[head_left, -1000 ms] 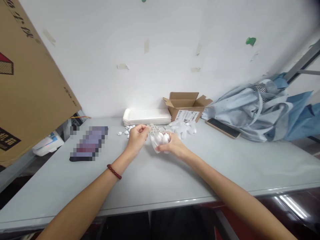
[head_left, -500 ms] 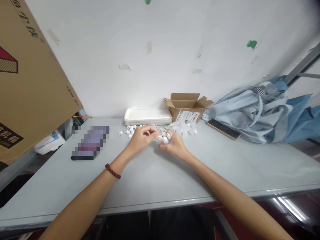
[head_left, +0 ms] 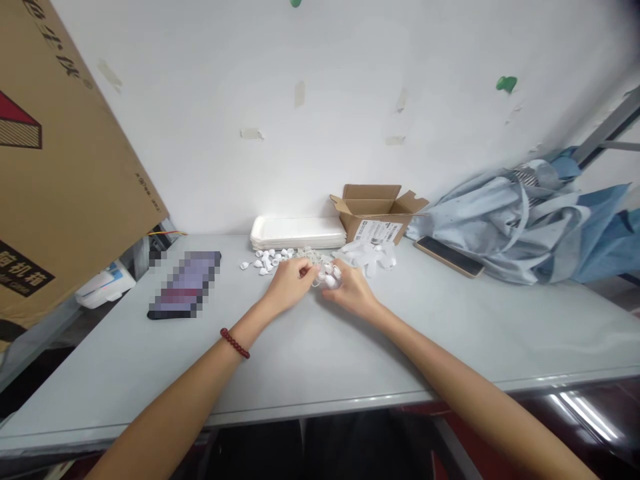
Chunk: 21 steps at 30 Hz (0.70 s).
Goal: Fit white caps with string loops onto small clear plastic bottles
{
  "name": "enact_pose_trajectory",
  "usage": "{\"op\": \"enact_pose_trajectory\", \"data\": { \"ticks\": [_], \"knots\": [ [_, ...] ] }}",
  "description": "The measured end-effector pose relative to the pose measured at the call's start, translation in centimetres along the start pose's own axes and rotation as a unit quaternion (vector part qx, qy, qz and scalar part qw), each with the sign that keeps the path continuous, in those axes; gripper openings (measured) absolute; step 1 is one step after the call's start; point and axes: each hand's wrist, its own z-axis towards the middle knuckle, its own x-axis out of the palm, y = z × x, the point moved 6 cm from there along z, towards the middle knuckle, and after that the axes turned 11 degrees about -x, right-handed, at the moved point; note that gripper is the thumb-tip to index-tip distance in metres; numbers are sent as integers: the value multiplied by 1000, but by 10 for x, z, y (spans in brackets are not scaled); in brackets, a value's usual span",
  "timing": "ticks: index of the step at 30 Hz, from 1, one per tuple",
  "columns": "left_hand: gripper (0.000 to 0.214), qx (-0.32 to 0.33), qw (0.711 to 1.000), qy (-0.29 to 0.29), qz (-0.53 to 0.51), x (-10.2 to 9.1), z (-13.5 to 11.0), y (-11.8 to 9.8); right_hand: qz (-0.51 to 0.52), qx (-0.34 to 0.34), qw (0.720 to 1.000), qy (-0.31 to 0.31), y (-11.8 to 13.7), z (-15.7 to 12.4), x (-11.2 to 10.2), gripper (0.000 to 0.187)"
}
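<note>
My right hand (head_left: 353,290) is curled around a small bunch of white rounded pieces (head_left: 330,277) with thin pale loops or strands among them. My left hand (head_left: 291,283) meets it from the left, thumb and forefinger pinched together at the edge of the bunch. What sits between those fingertips is too small to make out. Behind the left hand, loose white cap-like pieces (head_left: 270,259) lie scattered on the table. A heap of translucent white strips (head_left: 373,257) lies just beyond the right hand. Some tangled pale bits (head_left: 310,253) show between the two piles.
A stack of white trays (head_left: 300,232) and an open cardboard box (head_left: 375,223) stand against the wall. One phone (head_left: 185,283) lies left, another (head_left: 449,257) right, beside light-blue fabric (head_left: 480,220). A large carton (head_left: 75,173) leans at the left. The grey table (head_left: 320,360) ends in front.
My left hand has shifted slightly right, its thumb and forefinger drawn closer together against the bunch. The right hand keeps its hold. The whole view has moved a little.
</note>
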Motion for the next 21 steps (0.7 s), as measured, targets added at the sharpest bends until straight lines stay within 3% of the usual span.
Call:
{"op": "enact_pose_trajectory", "data": {
  "ticks": [21],
  "knots": [
    [30,-25,999,-44,11,-7,6,6,-5,3,1000,22,-1,0,5,34]
  ]
}}
